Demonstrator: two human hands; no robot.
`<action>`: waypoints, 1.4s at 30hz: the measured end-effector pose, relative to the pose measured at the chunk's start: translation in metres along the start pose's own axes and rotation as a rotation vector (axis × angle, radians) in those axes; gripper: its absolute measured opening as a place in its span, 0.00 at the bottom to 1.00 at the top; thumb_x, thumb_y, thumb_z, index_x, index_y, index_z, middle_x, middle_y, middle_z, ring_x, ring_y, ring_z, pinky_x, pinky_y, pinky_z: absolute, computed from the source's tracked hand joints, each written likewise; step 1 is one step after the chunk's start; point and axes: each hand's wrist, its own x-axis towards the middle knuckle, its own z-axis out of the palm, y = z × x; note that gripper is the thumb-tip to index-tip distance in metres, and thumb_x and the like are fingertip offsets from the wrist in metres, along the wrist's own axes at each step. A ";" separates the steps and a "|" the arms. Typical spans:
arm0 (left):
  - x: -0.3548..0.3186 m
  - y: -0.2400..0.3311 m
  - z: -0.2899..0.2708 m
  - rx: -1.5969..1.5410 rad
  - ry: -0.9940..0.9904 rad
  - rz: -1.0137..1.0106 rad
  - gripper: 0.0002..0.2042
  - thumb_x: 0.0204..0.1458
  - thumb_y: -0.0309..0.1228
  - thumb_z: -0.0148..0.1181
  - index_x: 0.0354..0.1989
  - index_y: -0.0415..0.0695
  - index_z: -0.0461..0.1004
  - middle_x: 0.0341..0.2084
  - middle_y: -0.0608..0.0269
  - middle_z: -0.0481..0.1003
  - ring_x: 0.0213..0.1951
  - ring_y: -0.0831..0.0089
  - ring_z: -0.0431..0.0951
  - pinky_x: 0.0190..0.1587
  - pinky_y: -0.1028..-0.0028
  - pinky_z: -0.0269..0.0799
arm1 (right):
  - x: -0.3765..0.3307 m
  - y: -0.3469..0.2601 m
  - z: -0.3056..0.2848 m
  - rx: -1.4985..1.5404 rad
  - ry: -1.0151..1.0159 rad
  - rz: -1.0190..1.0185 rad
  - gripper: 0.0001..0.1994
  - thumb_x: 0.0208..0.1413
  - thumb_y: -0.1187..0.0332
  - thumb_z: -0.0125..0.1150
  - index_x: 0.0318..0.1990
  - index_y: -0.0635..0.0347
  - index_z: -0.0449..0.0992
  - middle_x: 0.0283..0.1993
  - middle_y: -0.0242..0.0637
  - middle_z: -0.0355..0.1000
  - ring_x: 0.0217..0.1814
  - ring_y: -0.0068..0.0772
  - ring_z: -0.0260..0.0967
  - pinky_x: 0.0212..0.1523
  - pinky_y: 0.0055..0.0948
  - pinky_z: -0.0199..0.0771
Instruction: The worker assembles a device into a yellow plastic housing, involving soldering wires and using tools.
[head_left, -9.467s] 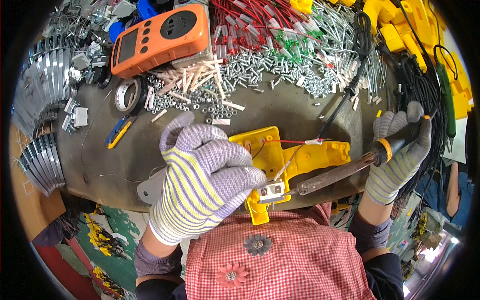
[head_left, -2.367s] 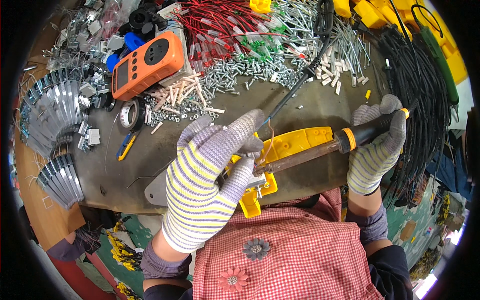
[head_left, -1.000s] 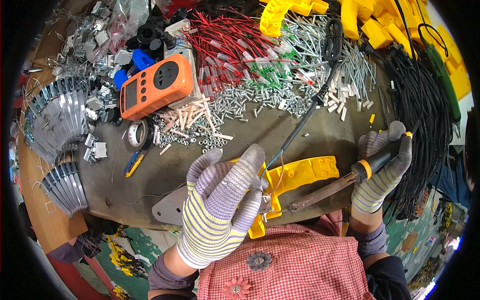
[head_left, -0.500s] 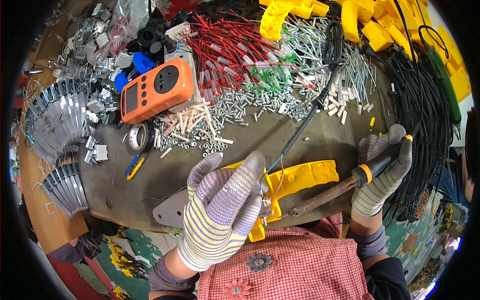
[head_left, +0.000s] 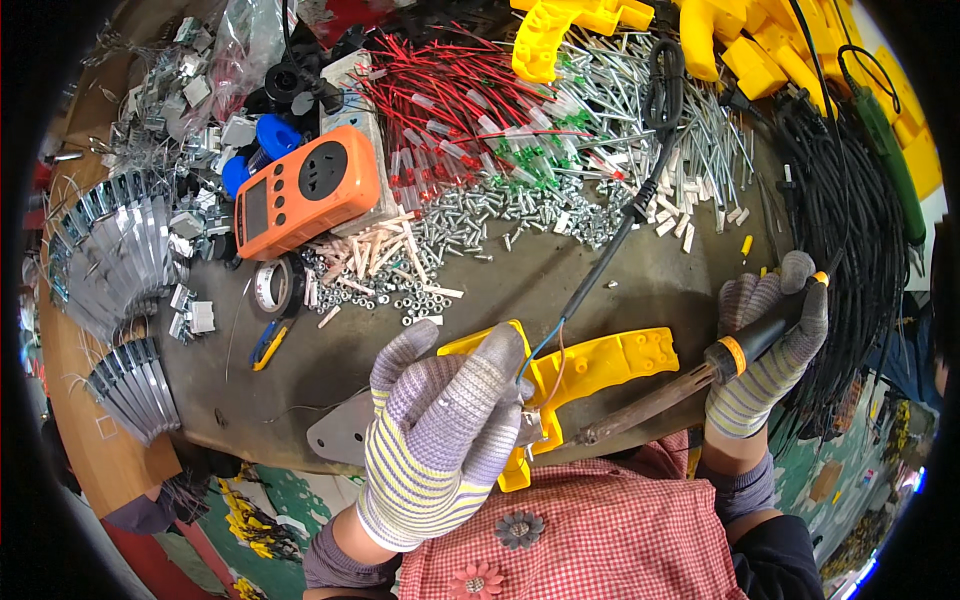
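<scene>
My right hand (head_left: 765, 345), in a striped knit glove, grips the black handle of a soldering iron (head_left: 650, 400). Its brown, worn shaft points left, the tip close to a small metal part (head_left: 530, 430) at a yellow plastic handle shell (head_left: 605, 362). My left hand (head_left: 435, 430), also gloved, has its fingers pressed together over the shell's left side. A blue wire (head_left: 543, 346) runs into those fingertips, which hide its end. The brown wire (head_left: 562, 355) drops to the metal part. Both come from a dark cable (head_left: 598, 270). A grey metal plate (head_left: 340, 430) pokes out left of my hand.
Beyond my hands lie screws (head_left: 470, 215), nuts, red-wired lamps (head_left: 440, 130) and long metal rods. An orange meter (head_left: 305, 190), black tape roll (head_left: 280, 285) and small cutter (head_left: 268, 343) sit left. Black cables (head_left: 835, 200) and yellow shells (head_left: 750, 60) are piled right.
The soldering iron's tip has shifted slightly down and left, toward the metal part. My left hand keeps nearly the same place, and the whole view has moved a little.
</scene>
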 end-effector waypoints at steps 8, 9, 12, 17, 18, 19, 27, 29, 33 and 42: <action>-0.001 0.000 0.001 -0.058 -0.015 -0.075 0.26 0.49 0.22 0.65 0.60 0.42 0.72 0.34 0.71 0.82 0.36 0.73 0.82 0.67 0.60 0.56 | 0.002 0.000 -0.003 0.013 -0.091 0.004 0.15 0.67 0.52 0.53 0.41 0.54 0.68 0.16 0.24 0.59 0.16 0.19 0.50 0.23 0.24 0.54; -0.001 0.001 0.001 -0.062 -0.013 -0.082 0.26 0.50 0.22 0.65 0.60 0.42 0.73 0.34 0.71 0.82 0.35 0.73 0.82 0.67 0.60 0.55 | 0.002 0.001 -0.004 0.013 -0.092 0.007 0.15 0.67 0.52 0.53 0.41 0.54 0.68 0.16 0.24 0.59 0.16 0.19 0.50 0.23 0.24 0.54; -0.002 0.001 0.002 -0.049 0.003 -0.066 0.26 0.49 0.22 0.65 0.60 0.43 0.73 0.33 0.72 0.82 0.35 0.74 0.82 0.67 0.61 0.55 | 0.003 0.002 -0.007 0.034 -0.176 -0.009 0.15 0.66 0.51 0.53 0.41 0.55 0.68 0.16 0.23 0.59 0.16 0.19 0.50 0.23 0.24 0.54; -0.003 0.002 0.000 -0.046 -0.016 -0.065 0.26 0.49 0.22 0.65 0.61 0.43 0.73 0.33 0.72 0.82 0.36 0.75 0.82 0.67 0.62 0.55 | -0.002 -0.002 -0.001 -0.005 -0.048 0.011 0.15 0.66 0.52 0.53 0.41 0.53 0.67 0.18 0.22 0.60 0.17 0.17 0.50 0.25 0.23 0.56; -0.003 0.001 0.000 -0.055 -0.020 -0.062 0.26 0.49 0.22 0.65 0.61 0.43 0.73 0.34 0.72 0.82 0.36 0.75 0.82 0.67 0.62 0.55 | -0.002 -0.002 0.000 -0.005 -0.047 0.012 0.15 0.66 0.52 0.53 0.41 0.53 0.67 0.18 0.22 0.60 0.17 0.17 0.50 0.25 0.23 0.56; -0.004 0.001 0.000 -0.055 -0.021 -0.063 0.26 0.49 0.22 0.65 0.61 0.43 0.73 0.34 0.72 0.82 0.36 0.75 0.82 0.67 0.62 0.55 | -0.003 -0.002 0.000 -0.010 -0.043 0.015 0.15 0.66 0.52 0.54 0.41 0.53 0.67 0.18 0.22 0.60 0.18 0.17 0.51 0.26 0.23 0.56; -0.001 0.001 0.002 -0.042 0.011 -0.068 0.26 0.49 0.22 0.65 0.61 0.42 0.72 0.34 0.71 0.82 0.37 0.73 0.82 0.67 0.62 0.55 | 0.003 0.000 -0.003 0.015 -0.126 0.030 0.15 0.67 0.51 0.52 0.42 0.53 0.68 0.18 0.21 0.59 0.19 0.17 0.52 0.28 0.23 0.57; -0.001 0.000 0.005 -0.073 0.012 -0.084 0.27 0.49 0.21 0.64 0.61 0.42 0.72 0.33 0.71 0.82 0.37 0.72 0.82 0.67 0.61 0.55 | 0.006 -0.001 -0.002 0.020 -0.089 0.024 0.15 0.67 0.51 0.52 0.42 0.53 0.68 0.18 0.22 0.58 0.19 0.18 0.51 0.27 0.24 0.56; -0.004 0.002 0.004 -0.088 0.016 -0.094 0.27 0.49 0.21 0.64 0.62 0.42 0.70 0.33 0.71 0.81 0.39 0.70 0.81 0.65 0.60 0.56 | 0.005 -0.006 0.001 0.033 -0.046 0.002 0.14 0.67 0.52 0.52 0.40 0.53 0.68 0.16 0.25 0.57 0.18 0.20 0.50 0.25 0.25 0.52; -0.013 -0.005 0.006 -0.056 0.055 -0.001 0.33 0.46 0.19 0.65 0.65 0.44 0.67 0.31 0.63 0.78 0.47 0.60 0.73 0.59 0.59 0.64 | 0.059 -0.065 0.054 -0.432 -0.439 -0.328 0.21 0.65 0.61 0.55 0.60 0.65 0.70 0.44 0.38 0.78 0.36 0.22 0.74 0.38 0.21 0.75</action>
